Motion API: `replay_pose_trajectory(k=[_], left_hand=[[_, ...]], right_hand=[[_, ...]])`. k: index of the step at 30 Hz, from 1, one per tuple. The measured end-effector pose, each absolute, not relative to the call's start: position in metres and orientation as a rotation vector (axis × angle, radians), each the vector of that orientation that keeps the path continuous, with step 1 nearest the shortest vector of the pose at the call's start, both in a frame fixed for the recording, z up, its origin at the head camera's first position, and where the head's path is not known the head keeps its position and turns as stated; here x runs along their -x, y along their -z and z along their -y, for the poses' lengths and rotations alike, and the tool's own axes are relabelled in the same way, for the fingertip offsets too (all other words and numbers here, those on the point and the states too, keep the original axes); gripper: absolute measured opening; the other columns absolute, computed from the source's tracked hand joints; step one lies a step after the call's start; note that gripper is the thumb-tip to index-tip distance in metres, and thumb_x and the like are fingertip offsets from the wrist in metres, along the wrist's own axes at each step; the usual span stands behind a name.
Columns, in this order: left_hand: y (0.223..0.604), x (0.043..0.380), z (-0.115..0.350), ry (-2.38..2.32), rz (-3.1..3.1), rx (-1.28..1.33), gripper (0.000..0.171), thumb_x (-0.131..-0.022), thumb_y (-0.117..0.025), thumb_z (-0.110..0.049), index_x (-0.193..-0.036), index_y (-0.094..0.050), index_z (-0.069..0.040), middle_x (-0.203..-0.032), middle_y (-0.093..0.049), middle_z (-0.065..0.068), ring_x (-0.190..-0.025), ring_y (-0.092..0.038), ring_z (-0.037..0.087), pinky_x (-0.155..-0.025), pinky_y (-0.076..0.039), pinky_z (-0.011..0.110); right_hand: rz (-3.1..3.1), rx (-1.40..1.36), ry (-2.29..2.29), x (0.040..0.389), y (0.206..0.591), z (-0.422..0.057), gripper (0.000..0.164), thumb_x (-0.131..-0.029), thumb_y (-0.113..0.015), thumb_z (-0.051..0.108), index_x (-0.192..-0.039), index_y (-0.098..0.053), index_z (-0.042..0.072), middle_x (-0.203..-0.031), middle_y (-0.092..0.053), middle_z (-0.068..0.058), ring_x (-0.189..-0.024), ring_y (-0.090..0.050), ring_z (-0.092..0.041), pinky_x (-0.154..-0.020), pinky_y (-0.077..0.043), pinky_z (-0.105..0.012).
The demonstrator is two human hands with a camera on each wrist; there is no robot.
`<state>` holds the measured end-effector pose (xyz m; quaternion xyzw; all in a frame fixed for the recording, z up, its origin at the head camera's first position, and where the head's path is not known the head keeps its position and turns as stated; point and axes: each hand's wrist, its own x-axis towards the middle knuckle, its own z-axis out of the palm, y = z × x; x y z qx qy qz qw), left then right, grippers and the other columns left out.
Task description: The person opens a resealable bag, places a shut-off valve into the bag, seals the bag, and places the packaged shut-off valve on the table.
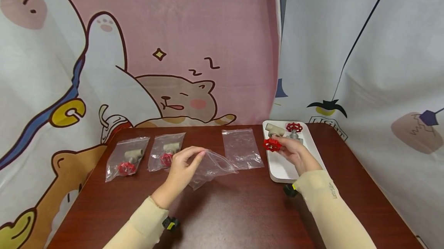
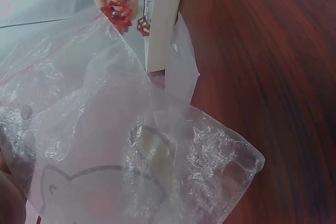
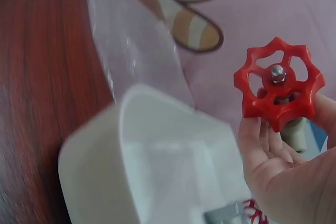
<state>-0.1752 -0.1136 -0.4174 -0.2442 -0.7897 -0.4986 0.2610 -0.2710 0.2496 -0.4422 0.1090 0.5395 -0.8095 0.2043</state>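
Note:
My left hand [image 1: 184, 166] pinches the top edge of a clear zip bag [image 1: 213, 168], which hangs over the middle of the table with nothing in it. In the left wrist view the bag [image 2: 110, 124] fills much of the picture. Over the white tray [image 1: 281, 168], my right hand [image 1: 295, 150] grips a valve with a beige pipe body and a red handwheel [image 1: 272, 145]. Its red wheel [image 3: 278, 83] faces the right wrist camera, with the fingers wrapped behind it. A second valve, grey with a red wheel [image 1: 294, 127], lies in the tray.
Two zip bags, each holding a beige valve with a red wheel, lie at the left: one outer bag [image 1: 116, 156] and one inner bag [image 1: 157, 147]. A flat bag [image 1: 243, 148] lies left of the tray. Printed cloth [image 1: 225, 29] hangs behind the brown table [image 1: 236, 214].

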Motion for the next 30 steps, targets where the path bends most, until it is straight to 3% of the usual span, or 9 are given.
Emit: replay_pose_trajectory(k=[9,14,22,30], left_hand=[[0.419,0.176,0.114,1.362,2.159,0.650,0.013,-0.086,-0.068,-0.011,-0.098,-0.072,-0.011,-0.094,-0.072,0.003,-0.089,-0.065,0.013,-0.085,-0.050,0.019],[0.418,0.176,0.113,1.357,2.139,0.658,0.012,-0.086,-0.068,-0.007,-0.098,-0.072,-0.009,-0.093,-0.072,0.006,-0.088,-0.066,0.015,-0.083,-0.050,0.019],[0.393,0.164,0.103,1.331,2.134,0.652,0.010,-0.084,-0.067,0.004,-0.093,-0.070,0.001,-0.088,-0.070,0.014,-0.084,-0.066,0.021,-0.080,-0.050,0.018],[0.414,0.179,0.107,1.313,2.148,0.627,0.011,-0.086,-0.068,-0.006,-0.096,-0.072,-0.006,-0.091,-0.072,0.007,-0.085,-0.066,0.018,-0.078,-0.051,0.019]], right_hand=[[-1.477,-0.098,2.298,0.250,0.427,-0.221,0.010,-0.099,-0.047,0.008,-0.103,-0.056,0.007,-0.089,-0.071,0.002,-0.082,-0.066,-0.005,-0.076,-0.052,-0.018],[-1.480,-0.082,2.281,0.240,0.423,-0.207,0.020,-0.099,-0.048,0.010,-0.116,-0.043,0.003,-0.094,-0.069,0.002,-0.087,-0.065,-0.006,-0.079,-0.051,-0.018],[-1.484,-0.021,2.298,0.227,0.420,-0.187,0.021,-0.098,-0.047,0.006,-0.118,-0.041,0.003,-0.093,-0.069,0.004,-0.090,-0.065,-0.007,-0.082,-0.050,-0.020],[-1.571,0.082,2.270,0.219,0.414,-0.172,0.033,-0.095,-0.048,0.003,-0.126,-0.036,0.000,-0.098,-0.068,0.004,-0.093,-0.064,-0.008,-0.084,-0.048,-0.021]])
